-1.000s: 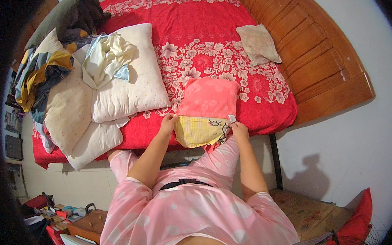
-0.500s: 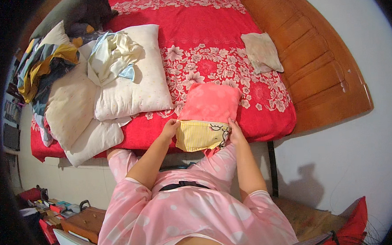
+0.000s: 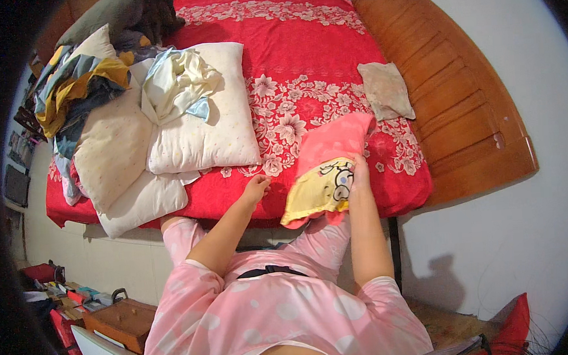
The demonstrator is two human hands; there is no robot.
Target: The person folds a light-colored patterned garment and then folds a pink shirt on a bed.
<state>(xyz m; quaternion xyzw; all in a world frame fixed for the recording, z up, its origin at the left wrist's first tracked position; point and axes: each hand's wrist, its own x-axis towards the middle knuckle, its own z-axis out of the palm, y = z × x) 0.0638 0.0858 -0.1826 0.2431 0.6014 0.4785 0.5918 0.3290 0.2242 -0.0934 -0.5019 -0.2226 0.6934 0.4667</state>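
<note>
My right hand (image 3: 359, 173) grips the right edge of a small pillow in a pink cover (image 3: 333, 139). The near half of the cover is yellow with a cartoon face in black outline. The pillow lies at a slant at the bed's near edge, its lower end hanging over my knee. To its left, my left hand (image 3: 256, 188) hovers apart from it by the edge of the bed, fingers loosely bent and holding nothing. The thumb of my right hand is partly hidden against the cover.
A red floral sheet (image 3: 309, 47) covers the bed. White pillows (image 3: 211, 143) are piled at left, with a pale crumpled cloth (image 3: 183, 83) on top and colourful bedding (image 3: 80, 92) beside them. A small beige pillow (image 3: 387, 92) lies near the wooden headboard (image 3: 460, 97).
My left hand has let go of the pillow's left side. My right hand has swung the pillow to the right and turned it, so more of the cartoon face shows.
</note>
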